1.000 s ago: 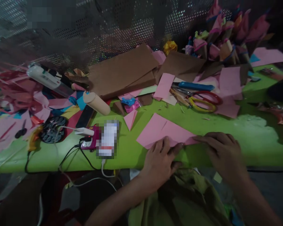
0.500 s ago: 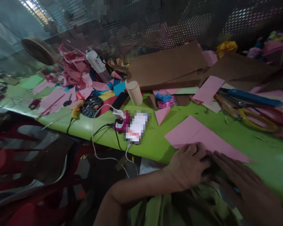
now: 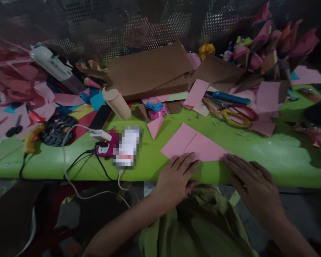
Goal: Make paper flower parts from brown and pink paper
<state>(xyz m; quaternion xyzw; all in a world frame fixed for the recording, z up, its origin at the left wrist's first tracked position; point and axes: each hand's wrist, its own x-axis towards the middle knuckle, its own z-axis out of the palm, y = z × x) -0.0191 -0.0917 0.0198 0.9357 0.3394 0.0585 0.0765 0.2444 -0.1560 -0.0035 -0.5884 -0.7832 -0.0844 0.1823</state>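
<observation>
A folded sheet of pink paper (image 3: 195,142) lies flat on the green table (image 3: 149,175) in front of me, its long edge towards me and a crease or flap line across its left half. My left hand (image 3: 176,175) rests on the paper's near edge, fingers stretched out and flat. At the paper's pointed right corner, my right hand (image 3: 250,178) touches with its extended fingertips. A small pink folded paper piece (image 3: 155,126) lies just beyond the sheet.
Beyond the paper are scissors (image 3: 237,117), a blue-handled cutter (image 3: 231,97), brown cardboard (image 3: 149,71) and a cardboard tube (image 3: 117,103). To the left lie a charging phone (image 3: 127,146), a magenta power adapter (image 3: 107,148) with cables, and a yellow glue gun (image 3: 34,138). Paper flowers (image 3: 273,46) stand back right.
My view has swung to the right. My hands, close together before, are now apart, the right one at the paper's corner. A line now shows across the pink paper.
</observation>
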